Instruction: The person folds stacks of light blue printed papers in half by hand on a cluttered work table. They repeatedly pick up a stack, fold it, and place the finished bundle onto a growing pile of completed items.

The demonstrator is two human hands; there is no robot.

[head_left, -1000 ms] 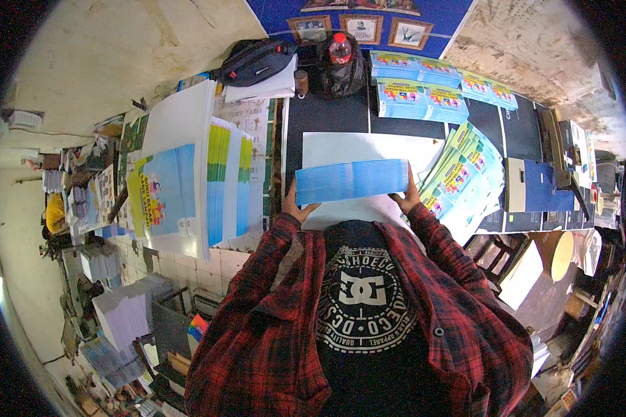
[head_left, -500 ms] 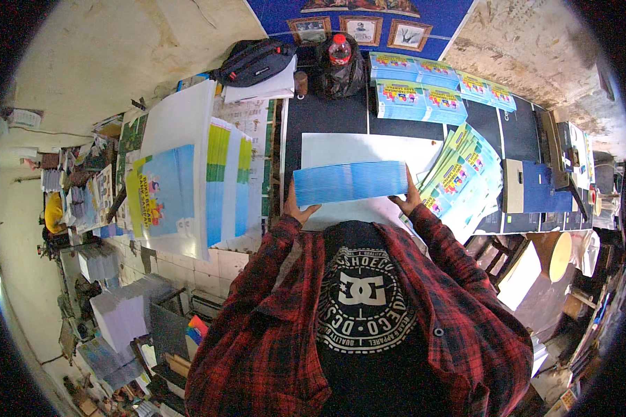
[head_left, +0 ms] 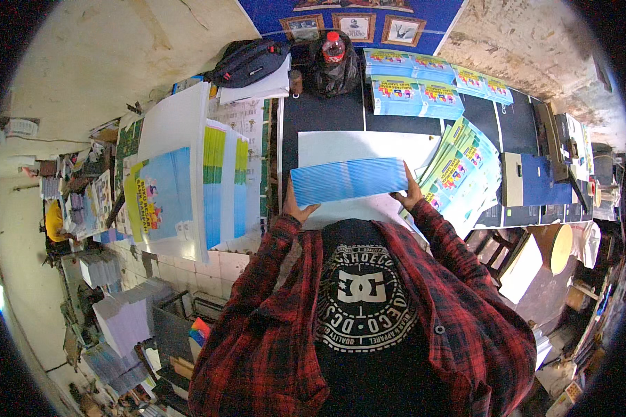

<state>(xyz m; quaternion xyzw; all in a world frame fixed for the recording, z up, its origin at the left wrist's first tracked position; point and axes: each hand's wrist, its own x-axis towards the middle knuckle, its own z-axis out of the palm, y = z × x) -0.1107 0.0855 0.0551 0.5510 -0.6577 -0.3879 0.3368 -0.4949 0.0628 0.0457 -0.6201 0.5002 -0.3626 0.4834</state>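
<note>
Between my two hands is a thick stack of thin blue booklets [head_left: 348,182], its layered edges facing up at me. My left hand [head_left: 298,200] grips the stack's left end, thumb along the near side. At the other end my right hand [head_left: 409,191] holds it, fingers partly hidden behind. Underneath lies a large white sheet [head_left: 341,142] on the dark tabletop. Just right of my right hand, a fanned pile of blue and yellow printed booklets [head_left: 460,170] spreads across the table.
Neat stacks of printed booklets [head_left: 417,95] stand at the back right. A red-capped bottle [head_left: 333,47] in a black bag and a black waist bag [head_left: 250,64] sit at the back. Leftward are large printed sheets [head_left: 163,191]. A blue box [head_left: 541,182] lies far right.
The stack is still between both hands and tilts slightly more, its right end a little farther from me. The whole view has shifted slightly.
</note>
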